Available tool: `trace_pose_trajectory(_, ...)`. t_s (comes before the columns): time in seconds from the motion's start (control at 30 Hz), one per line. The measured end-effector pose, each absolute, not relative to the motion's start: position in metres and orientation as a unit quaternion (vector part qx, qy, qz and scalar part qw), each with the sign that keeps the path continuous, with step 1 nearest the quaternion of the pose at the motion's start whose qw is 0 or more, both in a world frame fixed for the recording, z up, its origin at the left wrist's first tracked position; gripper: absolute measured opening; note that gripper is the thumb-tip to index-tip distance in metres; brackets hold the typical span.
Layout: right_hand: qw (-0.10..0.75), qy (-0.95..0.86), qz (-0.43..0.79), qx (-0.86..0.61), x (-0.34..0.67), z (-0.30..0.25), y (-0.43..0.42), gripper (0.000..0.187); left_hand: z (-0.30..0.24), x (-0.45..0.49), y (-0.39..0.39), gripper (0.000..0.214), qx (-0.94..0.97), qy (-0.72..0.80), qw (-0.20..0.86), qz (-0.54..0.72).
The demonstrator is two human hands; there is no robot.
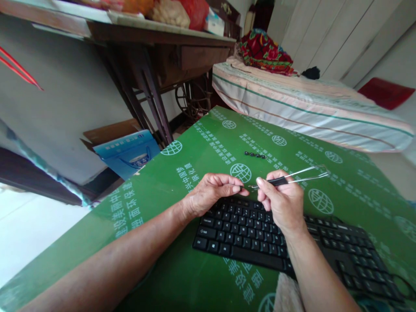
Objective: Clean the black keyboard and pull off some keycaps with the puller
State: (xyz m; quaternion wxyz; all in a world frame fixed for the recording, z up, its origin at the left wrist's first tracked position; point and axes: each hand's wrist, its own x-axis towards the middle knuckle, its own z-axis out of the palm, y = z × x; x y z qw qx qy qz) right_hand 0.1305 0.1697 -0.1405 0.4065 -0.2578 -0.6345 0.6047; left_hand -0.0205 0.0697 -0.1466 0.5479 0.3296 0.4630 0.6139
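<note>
Pinched in my right hand point(282, 197) is a wire keycap puller point(277, 181), its black grip between thumb and fingers. One pair of wire loops points up and right, while the short end faces my left hand point(217, 190). Thumb and fingers of that hand close on a small black keycap point(241, 188), just left of the puller's short end. Below both hands lies a black keyboard point(247, 236), its upper row partly hidden by them. A short row of loose black keycaps point(255, 154) rests on the table beyond the hands.
The green printed table point(169, 203) carries the keyboard, with a pale cloth point(286, 292) at its near edge. A sewing-machine table point(162, 39) stands behind left, above a blue bag point(128, 151). A bed point(292, 99) lies beyond the far edge.
</note>
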Motion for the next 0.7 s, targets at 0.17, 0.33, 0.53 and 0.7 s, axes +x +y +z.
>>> trace_pose_trajectory(0.17,0.409,-0.628,0.61,-0.257,0.131,-0.14,0.171,0.024,-0.145,-0.024,0.07,0.02,0.323,0.442,0.551,0.63)
trace_pose_trajectory(0.33,0.419,-0.623,0.606,-0.261,0.134,-0.138,0.175,0.024,-0.141,-0.026,0.071,0.022,0.295,0.433,0.561,0.641)
trace_pose_trajectory(0.53,0.436,-0.61,0.609,-0.258,0.139,-0.133,0.181,0.024,-0.142,-0.028,0.07,0.021,0.282,0.417,0.568,0.651)
trace_pose_trajectory(0.7,0.442,-0.596,0.62,-0.254,0.142,-0.129,0.186,0.025,-0.142,-0.03,0.071,0.021,0.278,0.419,0.565,0.654)
